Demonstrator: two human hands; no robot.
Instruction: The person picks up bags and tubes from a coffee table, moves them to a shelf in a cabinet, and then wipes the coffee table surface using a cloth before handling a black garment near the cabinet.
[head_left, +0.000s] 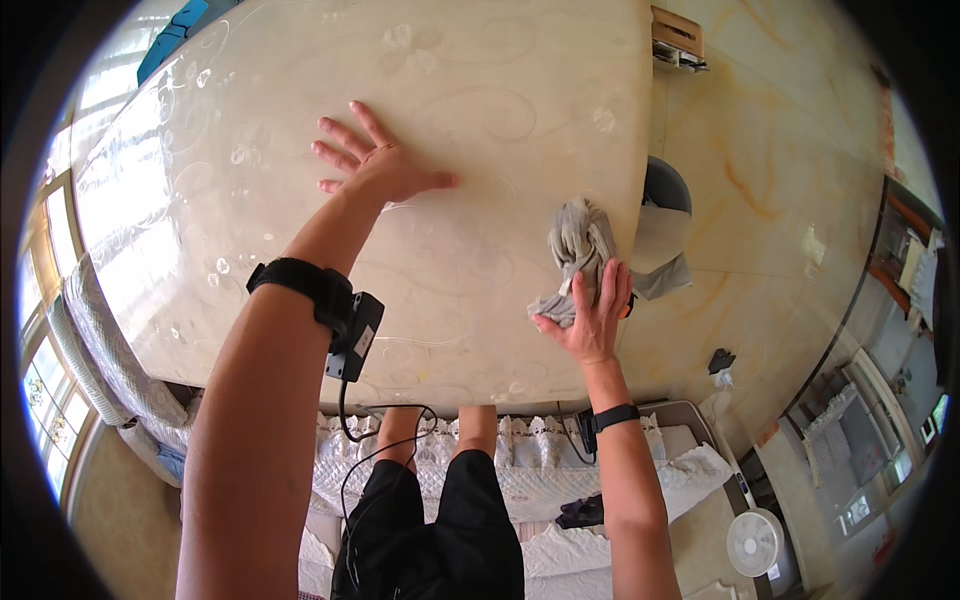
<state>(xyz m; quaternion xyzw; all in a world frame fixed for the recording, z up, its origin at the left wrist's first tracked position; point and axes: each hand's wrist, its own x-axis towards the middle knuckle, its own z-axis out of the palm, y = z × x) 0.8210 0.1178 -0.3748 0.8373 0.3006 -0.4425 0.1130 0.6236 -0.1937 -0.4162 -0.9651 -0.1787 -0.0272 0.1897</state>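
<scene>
My left hand (379, 166) is spread on or just above the table's covering, its fingers apart and nothing in it. My right hand (596, 315) rests on a crumpled grey cloth (581, 240) near the right edge of the table, fingers curled over the cloth's near part. Part of the cloth juts out left of the thumb. Under both hands lies a glossy cream tablecloth (465, 292) with a faint scroll and flower pattern. A black strap with a small black box (358, 337) sits on my left forearm, and another strapped device (589, 433) is at my right wrist.
Black cables (346, 450) hang from the forearm devices over my lap. Beyond the right table edge stand a grey bin (666, 187) and a tan box (677, 34). A lace-covered sofa (547, 487) is behind my legs. A white fan (754, 541) stands at lower right.
</scene>
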